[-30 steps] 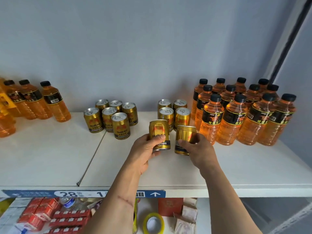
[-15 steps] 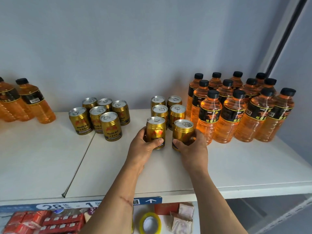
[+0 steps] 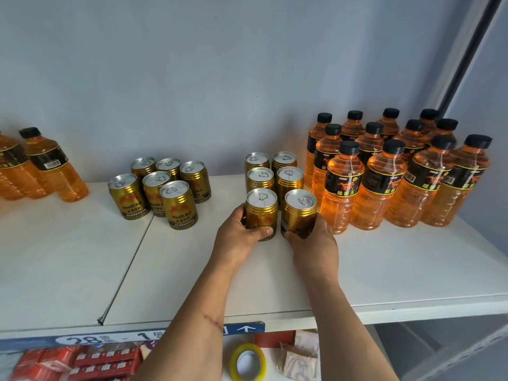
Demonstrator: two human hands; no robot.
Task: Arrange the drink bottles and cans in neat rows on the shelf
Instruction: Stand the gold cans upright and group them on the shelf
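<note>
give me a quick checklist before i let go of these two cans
1. Left hand grips the left front can: ok.
2. Right hand grips the right front can: ok.
3. Both cans upright: ok.
4. Bases flat on the shelf: cannot tell, hands cover them.
5. In line with the four cans behind: ok.
6. Right front can apart from the nearest bottle: cannot tell, very close.

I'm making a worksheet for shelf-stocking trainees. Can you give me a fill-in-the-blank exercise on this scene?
1. Each hand, left hand and right hand, grips one gold ____.
2. The orange bottles have ____ caps.
3. The can group near the shelf seam holds ____ cans.

Missing words: can; black; six
</note>
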